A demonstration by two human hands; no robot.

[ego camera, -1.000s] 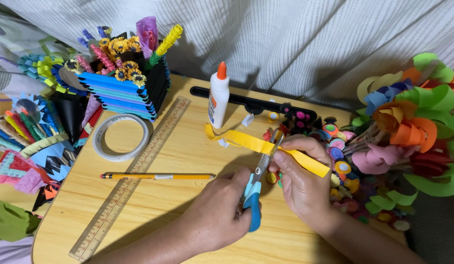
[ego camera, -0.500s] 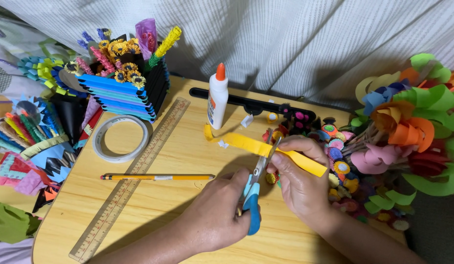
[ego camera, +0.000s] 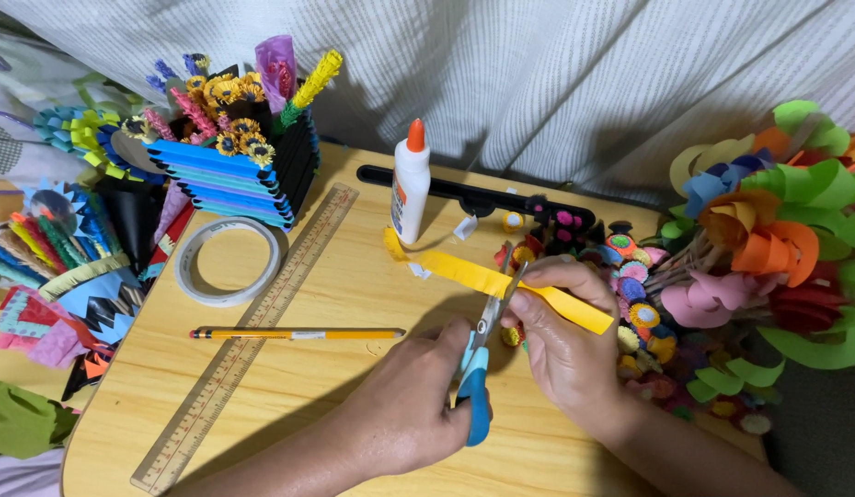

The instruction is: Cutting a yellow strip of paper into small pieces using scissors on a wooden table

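My left hand (ego camera: pixel 411 405) grips blue-handled scissors (ego camera: pixel 474 387), whose blades straddle a long yellow paper strip (ego camera: pixel 455 272) near its middle. The strip's right part is pinched in my right hand (ego camera: pixel 567 342), which holds it just above the wooden table (ego camera: pixel 335 405). Its left end curls down close to a white glue bottle (ego camera: pixel 411 184) with an orange cap. Both hands are close together at the table's front centre.
A yellow pencil (ego camera: pixel 298 333), a long wooden ruler (ego camera: pixel 216 387) and a tape roll (ego camera: pixel 227 260) lie to the left. A blue-and-black stick box (ego camera: pixel 234 175) holds paper flowers. Small rolled paper discs (ego camera: pixel 630 285) and a paper-flower bunch (ego camera: pixel 768 230) crowd the right.
The hands, scissors and strip stay in almost the same place; the scissor blades have shifted only slightly on the strip.
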